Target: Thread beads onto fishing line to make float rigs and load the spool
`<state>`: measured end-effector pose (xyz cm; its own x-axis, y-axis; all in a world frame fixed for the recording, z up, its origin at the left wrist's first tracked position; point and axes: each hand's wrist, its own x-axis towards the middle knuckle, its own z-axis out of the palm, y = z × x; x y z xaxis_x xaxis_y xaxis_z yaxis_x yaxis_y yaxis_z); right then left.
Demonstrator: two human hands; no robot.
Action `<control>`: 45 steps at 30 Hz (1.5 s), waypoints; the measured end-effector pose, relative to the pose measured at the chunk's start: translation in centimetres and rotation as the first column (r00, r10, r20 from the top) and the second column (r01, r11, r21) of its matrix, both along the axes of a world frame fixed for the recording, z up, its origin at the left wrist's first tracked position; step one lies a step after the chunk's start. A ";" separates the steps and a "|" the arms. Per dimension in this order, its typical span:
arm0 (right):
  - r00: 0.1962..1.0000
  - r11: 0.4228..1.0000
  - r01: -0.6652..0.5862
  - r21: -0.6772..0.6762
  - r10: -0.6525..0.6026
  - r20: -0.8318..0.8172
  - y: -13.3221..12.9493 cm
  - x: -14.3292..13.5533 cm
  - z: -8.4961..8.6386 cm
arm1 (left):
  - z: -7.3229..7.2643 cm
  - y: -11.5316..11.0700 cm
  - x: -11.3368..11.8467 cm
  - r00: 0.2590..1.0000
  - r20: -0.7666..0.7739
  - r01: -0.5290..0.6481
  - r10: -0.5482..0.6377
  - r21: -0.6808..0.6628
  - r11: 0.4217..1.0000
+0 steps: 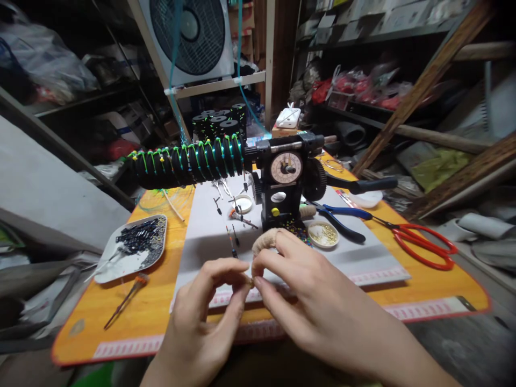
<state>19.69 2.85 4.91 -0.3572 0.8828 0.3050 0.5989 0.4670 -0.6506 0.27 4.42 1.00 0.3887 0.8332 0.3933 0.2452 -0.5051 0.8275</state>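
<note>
Close to the table's front edge, my left hand [205, 314] and my right hand [302, 285] meet fingertip to fingertip. Both pinch one tiny gold-coloured piece [252, 282], mostly covered by the fingers. A beige wrap [265, 241] is around a finger of my right hand. Just beyond the hands, small dark fittings on a thin line [235, 236] hang over the white board [201, 236]. Behind them stands a black winding machine [282, 188] with a dial; its roller [189, 161], wound with green cord, reaches left.
A white tray of dark parts [141, 244] lies left, with a small brush-like tool [127, 301] before it. On the right are a dish of gold beads [323, 235], blue-handled pliers [338, 217] and red-handled scissors [423, 244]. A fan [189, 37] stands behind.
</note>
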 end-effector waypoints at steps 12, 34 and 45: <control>0.998 0.992 0.036 0.123 -0.030 -0.048 0.3 0.7 -0.8 | 1.7 0.8 0.1 0.994 -0.107 0.041 -0.031 0.089 0.995; 0.945 0.845 0.185 0.502 -0.012 -0.328 -1.0 -1.1 -3.0 | 1.8 -0.3 1.8 0.955 0.293 -0.037 0.054 -0.063 0.997; 0.973 0.850 0.079 0.520 0.049 -0.227 -0.7 -0.3 -2.9 | 2.1 -0.4 1.1 0.977 0.214 0.034 0.021 -0.253 0.967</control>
<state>19.35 2.13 2.03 -0.2111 0.5737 0.7914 0.4769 0.7672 -0.4289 1.35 4.06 3.14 0.3248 0.9140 0.2432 0.0466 -0.2723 0.9611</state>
